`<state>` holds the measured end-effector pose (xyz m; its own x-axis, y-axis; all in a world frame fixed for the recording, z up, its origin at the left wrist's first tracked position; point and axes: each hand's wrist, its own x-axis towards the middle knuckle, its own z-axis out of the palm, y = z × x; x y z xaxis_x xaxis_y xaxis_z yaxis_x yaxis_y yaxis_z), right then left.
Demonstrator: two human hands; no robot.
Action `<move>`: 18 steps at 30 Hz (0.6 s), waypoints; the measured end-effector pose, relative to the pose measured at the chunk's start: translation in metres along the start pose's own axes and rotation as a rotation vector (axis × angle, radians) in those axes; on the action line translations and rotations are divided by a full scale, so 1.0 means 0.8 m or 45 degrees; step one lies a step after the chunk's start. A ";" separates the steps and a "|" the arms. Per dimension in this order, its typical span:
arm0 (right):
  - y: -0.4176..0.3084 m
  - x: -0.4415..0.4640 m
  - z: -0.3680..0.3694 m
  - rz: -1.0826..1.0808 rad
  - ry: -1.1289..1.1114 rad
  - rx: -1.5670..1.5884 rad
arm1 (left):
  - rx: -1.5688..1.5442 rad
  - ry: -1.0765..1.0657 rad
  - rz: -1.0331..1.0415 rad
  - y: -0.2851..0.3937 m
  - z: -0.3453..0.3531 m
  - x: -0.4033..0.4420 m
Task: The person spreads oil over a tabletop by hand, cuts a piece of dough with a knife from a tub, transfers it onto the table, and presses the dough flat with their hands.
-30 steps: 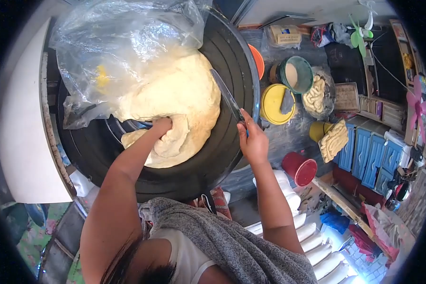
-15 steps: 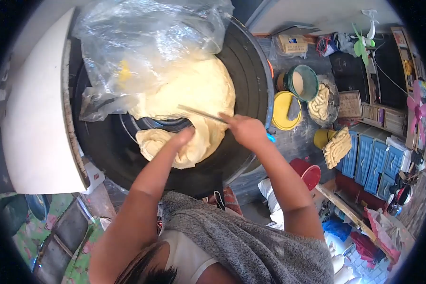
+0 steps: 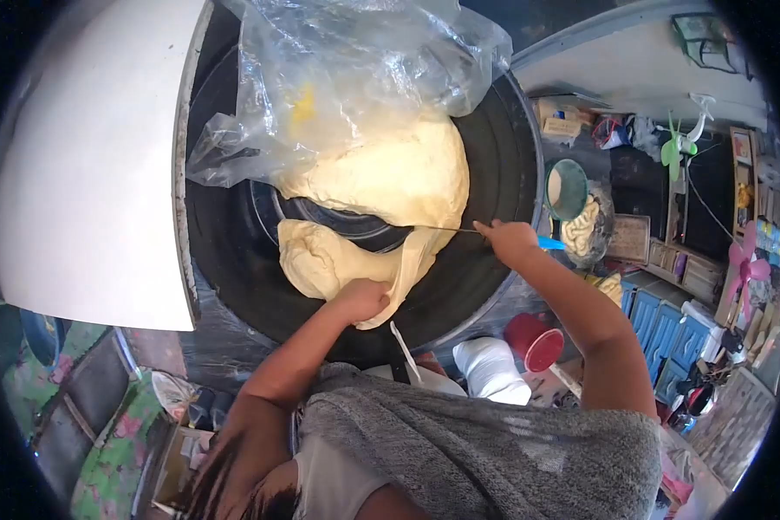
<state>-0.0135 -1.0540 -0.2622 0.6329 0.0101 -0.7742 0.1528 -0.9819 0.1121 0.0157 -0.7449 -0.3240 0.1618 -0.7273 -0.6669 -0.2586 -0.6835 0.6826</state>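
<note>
A large mass of pale dough [image 3: 390, 169] lies in a wide black tub [image 3: 503, 156], its far part under a clear plastic sheet [image 3: 364, 69]. From its right side a thick strip curves toward me and ends in a rounded lump [image 3: 308, 260]. My left hand [image 3: 362, 301] is closed on the near part of this strip. My right hand [image 3: 513, 243] is closed around a knife [image 3: 446, 229], its thin blade nearly edge-on across the strip where it joins the mass. A blue end, apparently the handle, shows behind that hand.
A white board [image 3: 95, 165] stands along the tub's left side. To the right are a green bucket [image 3: 567, 191], a bag with dough pieces [image 3: 585, 230] and a red bucket [image 3: 533, 341]. A white bundle [image 3: 491, 370] sits near my body.
My left hand has come toward me and now grips the dough, drawing the strip out. My right hand has drawn the knife rightward. The view has shifted, putting the tub farther right.
</note>
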 end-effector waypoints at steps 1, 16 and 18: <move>0.014 -0.007 -0.006 0.008 0.003 -0.022 | -0.008 0.016 0.015 0.000 -0.002 0.005; -0.008 -0.105 0.049 0.442 0.603 0.869 | 0.217 -0.138 -0.236 -0.052 -0.019 0.229; -0.015 -0.095 0.067 0.480 0.678 0.928 | 0.267 0.005 -0.225 -0.053 0.006 0.231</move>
<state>-0.1045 -1.0535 -0.2380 0.8313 -0.4202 -0.3637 -0.5231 -0.8126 -0.2569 0.0521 -0.8502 -0.4775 0.2254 -0.5985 -0.7687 -0.4177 -0.7722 0.4787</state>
